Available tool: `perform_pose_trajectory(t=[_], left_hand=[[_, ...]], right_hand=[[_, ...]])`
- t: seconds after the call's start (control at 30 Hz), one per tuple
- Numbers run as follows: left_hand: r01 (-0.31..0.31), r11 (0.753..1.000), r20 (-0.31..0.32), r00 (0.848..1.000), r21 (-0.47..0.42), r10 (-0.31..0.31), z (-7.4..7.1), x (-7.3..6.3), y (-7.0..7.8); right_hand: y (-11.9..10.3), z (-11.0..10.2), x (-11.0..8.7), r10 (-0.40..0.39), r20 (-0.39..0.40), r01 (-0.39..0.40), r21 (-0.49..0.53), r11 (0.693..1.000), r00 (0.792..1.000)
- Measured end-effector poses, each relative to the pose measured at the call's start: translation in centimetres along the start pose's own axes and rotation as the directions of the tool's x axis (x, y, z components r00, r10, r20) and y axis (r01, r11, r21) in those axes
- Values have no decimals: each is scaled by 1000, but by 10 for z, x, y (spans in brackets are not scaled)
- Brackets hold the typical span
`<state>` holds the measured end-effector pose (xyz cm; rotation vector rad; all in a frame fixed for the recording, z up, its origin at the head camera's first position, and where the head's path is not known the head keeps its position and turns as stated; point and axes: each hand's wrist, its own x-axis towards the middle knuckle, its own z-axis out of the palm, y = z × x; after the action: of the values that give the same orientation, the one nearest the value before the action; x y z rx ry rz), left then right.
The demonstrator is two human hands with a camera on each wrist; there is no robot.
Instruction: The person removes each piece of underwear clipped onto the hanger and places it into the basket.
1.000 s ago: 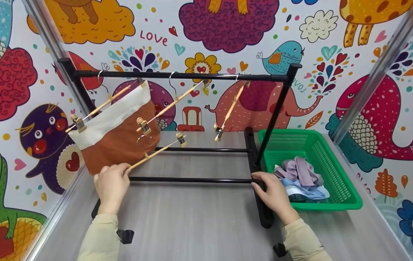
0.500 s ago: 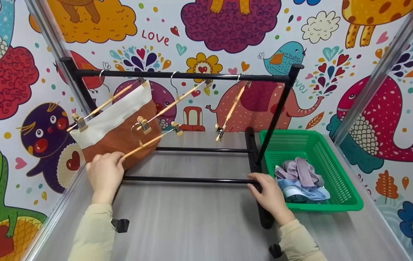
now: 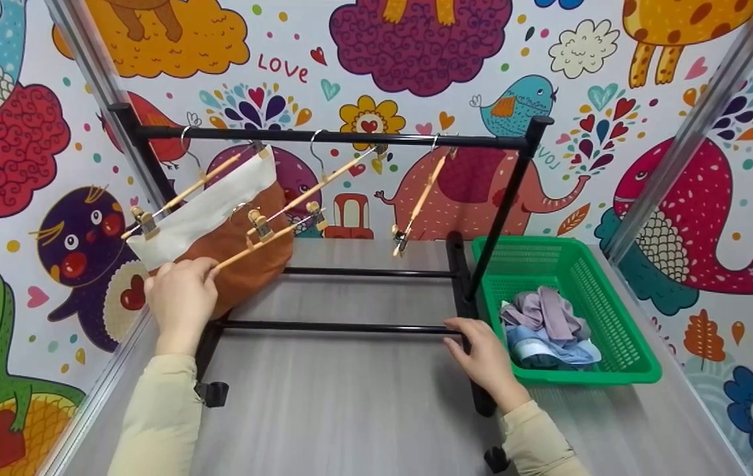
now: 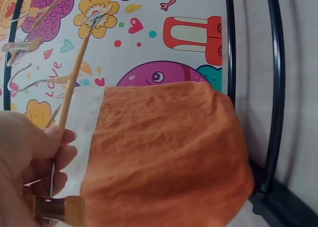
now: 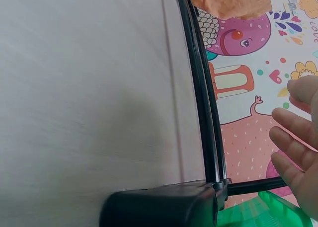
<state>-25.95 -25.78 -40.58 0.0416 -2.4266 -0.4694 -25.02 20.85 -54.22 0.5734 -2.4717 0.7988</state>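
Observation:
My left hand (image 3: 182, 297) grips one end of a wooden clip hanger (image 3: 257, 246), its hook up and its far clip (image 3: 316, 215) free. This hanger is held in front of an orange cloth with a white band (image 3: 244, 254), which hangs by clips from the leftmost hanger (image 3: 201, 182) on the black rack (image 3: 350, 138). In the left wrist view, thumb and fingers close round the wooden bar (image 4: 73, 83). My right hand (image 3: 484, 357) is over the rack's right foot, fingers loosely extended. The right wrist view shows those fingers (image 5: 293, 132) apart and holding nothing.
Two more clip hangers, one mid-rail (image 3: 330, 178) and one further right (image 3: 424, 198), hang with bare clips. A green basket (image 3: 640, 357) stands right of the rack with crumpled lilac and blue cloths (image 3: 548, 324) inside. Low black bars (image 3: 343, 327) join the rack's feet.
My left hand has raised the hanger up and to the left, toward the hanging cloth. The right hand has shifted slightly left along the rack's foot.

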Motion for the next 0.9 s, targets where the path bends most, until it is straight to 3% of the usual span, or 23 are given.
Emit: perform_pose_trajectory(t=[0.3,0.67,0.9], left_hand=[[8,1000,10,1000,-5,-8,-8,13,6],[18,1000,7,1000,-13,-18,-18,30,16],[5,1000,-19,1000,-1,-5,-20,40,20]], right_hand=[[-1,5,-1,-6,-8,6,3,1000,1000],[-4,15,-5,112,63,-115,50,992,992],[-5,20,-6,84,42,-87,58,995,996]])
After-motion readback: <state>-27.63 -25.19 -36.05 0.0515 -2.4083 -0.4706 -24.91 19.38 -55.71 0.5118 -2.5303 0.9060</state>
